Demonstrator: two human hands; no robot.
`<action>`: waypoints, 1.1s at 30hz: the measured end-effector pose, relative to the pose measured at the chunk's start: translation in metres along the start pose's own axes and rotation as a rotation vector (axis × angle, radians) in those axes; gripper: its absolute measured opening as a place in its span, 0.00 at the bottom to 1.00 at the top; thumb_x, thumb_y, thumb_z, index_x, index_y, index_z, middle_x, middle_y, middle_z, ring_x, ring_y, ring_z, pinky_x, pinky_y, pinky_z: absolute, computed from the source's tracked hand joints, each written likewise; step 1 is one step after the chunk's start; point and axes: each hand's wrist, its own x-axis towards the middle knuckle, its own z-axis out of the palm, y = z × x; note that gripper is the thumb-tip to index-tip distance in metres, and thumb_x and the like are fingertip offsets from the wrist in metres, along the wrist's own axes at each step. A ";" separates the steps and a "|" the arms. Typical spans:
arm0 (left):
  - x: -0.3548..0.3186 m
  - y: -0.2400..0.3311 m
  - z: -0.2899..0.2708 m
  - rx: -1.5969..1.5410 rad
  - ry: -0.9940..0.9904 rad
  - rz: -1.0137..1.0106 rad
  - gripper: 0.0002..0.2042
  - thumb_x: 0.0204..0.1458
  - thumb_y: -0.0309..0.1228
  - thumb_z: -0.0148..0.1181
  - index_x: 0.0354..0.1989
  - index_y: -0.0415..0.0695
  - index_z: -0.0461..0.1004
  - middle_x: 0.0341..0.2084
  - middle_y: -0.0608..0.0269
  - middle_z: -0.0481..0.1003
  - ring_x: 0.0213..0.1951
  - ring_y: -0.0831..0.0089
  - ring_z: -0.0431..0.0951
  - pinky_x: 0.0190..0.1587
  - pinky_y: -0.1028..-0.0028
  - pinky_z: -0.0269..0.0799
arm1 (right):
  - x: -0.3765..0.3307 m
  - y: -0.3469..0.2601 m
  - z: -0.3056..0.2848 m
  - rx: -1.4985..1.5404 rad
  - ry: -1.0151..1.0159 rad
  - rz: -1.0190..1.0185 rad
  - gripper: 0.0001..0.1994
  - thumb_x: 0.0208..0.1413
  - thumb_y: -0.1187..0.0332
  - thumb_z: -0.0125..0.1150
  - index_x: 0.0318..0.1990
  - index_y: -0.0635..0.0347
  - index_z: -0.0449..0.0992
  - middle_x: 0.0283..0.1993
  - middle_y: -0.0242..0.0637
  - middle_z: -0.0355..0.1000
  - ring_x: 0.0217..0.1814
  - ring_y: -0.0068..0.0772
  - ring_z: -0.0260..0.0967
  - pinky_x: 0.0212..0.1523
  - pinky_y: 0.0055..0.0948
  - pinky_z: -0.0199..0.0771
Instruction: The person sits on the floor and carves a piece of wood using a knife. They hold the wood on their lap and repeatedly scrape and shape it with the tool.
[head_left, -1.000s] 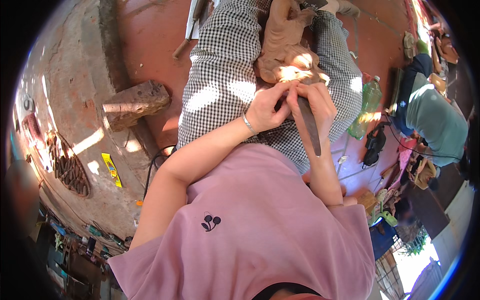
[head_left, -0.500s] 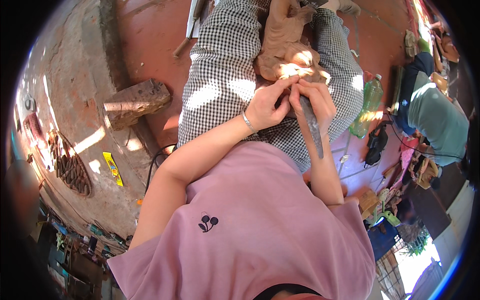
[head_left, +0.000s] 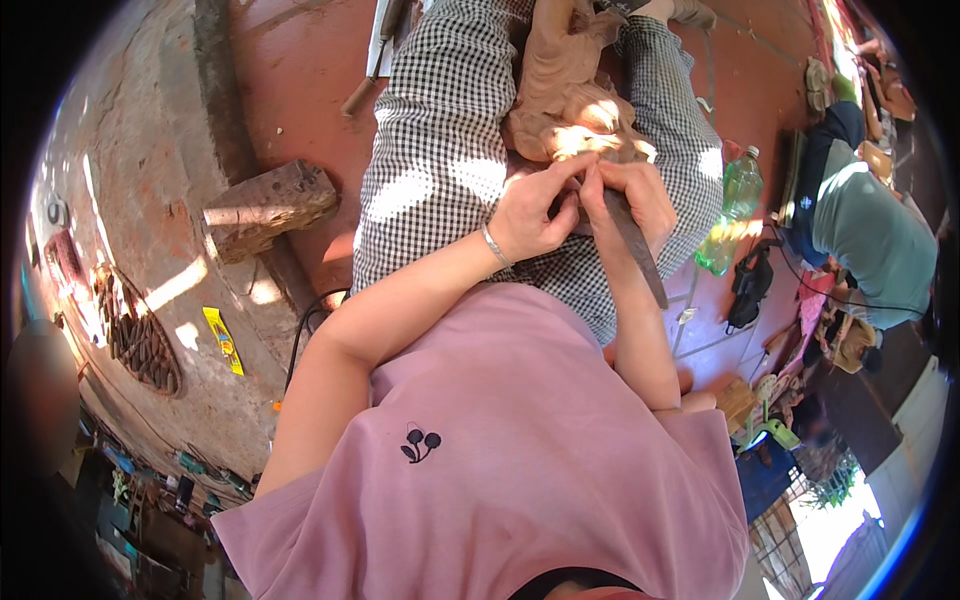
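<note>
Covering the torso nearest the cam., pink shirt [head_left: 560, 390] bears a small dark cherry motif [head_left: 421, 446]. Just beyond, both forearms converge. L hand [head_left: 530, 218], w/ metal bracelet [head_left: 494, 245] at wrist, is curled, thumb bent below index finger; index tip meets R-hand fingertips. Cannot tell if L hand pinches anything. R hand [head_left: 645, 200] is closed on flat dark tool [head_left: 638, 250]: tapered rear end projects back over R forearm; fwd end hidden by fingers. Pos. of brown carving [head_left: 560, 110]: btw. the thighs, immediately ahead of fingertips, near end partly sunlit; tool contact can't be confirmed. Checkered trousers [head_left: 430, 150] flank carving L & R.

Farther out, R side: green transparent bottle [head_left: 735, 205] just beside R leg; black item [head_left: 748, 287] near it. L side: rough brown block [head_left: 270, 210] at edge of concrete ledge [head_left: 140, 190]; yellow packet [head_left: 222, 340] & clustered dark slender pieces [head_left: 140, 345] on same ledge. Ahead, L: wood-handled tool [head_left: 360, 97] on red floor [head_left: 300, 110], near L leg. Far R: person in grey-green top [head_left: 870, 235].
</note>
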 end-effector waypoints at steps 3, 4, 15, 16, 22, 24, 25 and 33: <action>0.002 0.002 0.001 0.038 0.045 0.029 0.24 0.51 0.17 0.59 0.60 0.37 0.69 0.40 0.51 0.81 0.37 0.63 0.84 0.41 0.70 0.78 | -0.006 0.006 0.006 -0.027 0.034 -0.041 0.07 0.46 0.78 0.73 0.32 0.66 0.79 0.33 0.42 0.77 0.33 0.35 0.76 0.34 0.27 0.77; 0.002 0.002 0.000 0.033 0.038 0.039 0.24 0.51 0.17 0.58 0.60 0.37 0.69 0.41 0.51 0.80 0.38 0.63 0.84 0.42 0.70 0.78 | -0.008 0.008 0.008 -0.029 0.032 -0.050 0.07 0.46 0.78 0.73 0.32 0.66 0.80 0.34 0.42 0.77 0.34 0.35 0.76 0.34 0.27 0.77; -0.010 0.044 -0.017 0.158 0.088 0.143 0.30 0.41 0.36 0.74 0.55 0.40 0.72 0.43 0.52 0.72 0.40 0.61 0.74 0.38 0.68 0.74 | -0.010 -0.002 0.008 -0.210 -0.129 -0.006 0.19 0.40 0.80 0.66 0.45 0.60 0.78 0.43 0.39 0.70 0.37 0.42 0.75 0.33 0.35 0.78; -0.012 0.049 -0.019 0.193 0.054 0.127 0.31 0.40 0.38 0.75 0.54 0.41 0.72 0.43 0.52 0.72 0.40 0.60 0.74 0.37 0.67 0.73 | -0.012 -0.003 0.012 -0.226 -0.132 -0.017 0.20 0.40 0.81 0.66 0.45 0.60 0.79 0.43 0.39 0.70 0.37 0.42 0.76 0.33 0.35 0.78; -0.013 0.055 -0.027 0.091 0.143 0.002 0.05 0.56 0.24 0.60 0.36 0.36 0.78 0.26 0.54 0.73 0.26 0.61 0.75 0.30 0.67 0.72 | -0.013 -0.004 0.019 -0.233 -0.107 -0.130 0.24 0.37 0.81 0.65 0.48 0.59 0.82 0.39 0.37 0.71 0.39 0.39 0.73 0.36 0.35 0.76; -0.009 0.052 -0.029 0.042 0.182 0.046 0.04 0.57 0.22 0.58 0.36 0.35 0.78 0.26 0.54 0.74 0.27 0.61 0.75 0.30 0.67 0.72 | -0.002 -0.010 0.020 -0.305 -0.064 -0.175 0.24 0.35 0.77 0.66 0.47 0.57 0.84 0.38 0.34 0.72 0.39 0.37 0.72 0.38 0.34 0.74; -0.006 0.055 -0.031 0.061 0.170 0.021 0.05 0.58 0.22 0.56 0.35 0.34 0.78 0.26 0.54 0.73 0.28 0.60 0.75 0.31 0.68 0.72 | 0.002 -0.008 0.021 -0.339 -0.049 -0.197 0.24 0.34 0.76 0.67 0.46 0.57 0.84 0.37 0.33 0.73 0.39 0.37 0.72 0.38 0.34 0.74; -0.010 0.064 -0.030 0.000 0.152 -0.081 0.06 0.58 0.21 0.55 0.35 0.34 0.78 0.27 0.53 0.74 0.28 0.61 0.75 0.32 0.68 0.71 | -0.005 -0.003 0.019 -0.274 -0.112 -0.148 0.23 0.33 0.74 0.67 0.44 0.55 0.85 0.35 0.30 0.76 0.36 0.37 0.73 0.39 0.34 0.74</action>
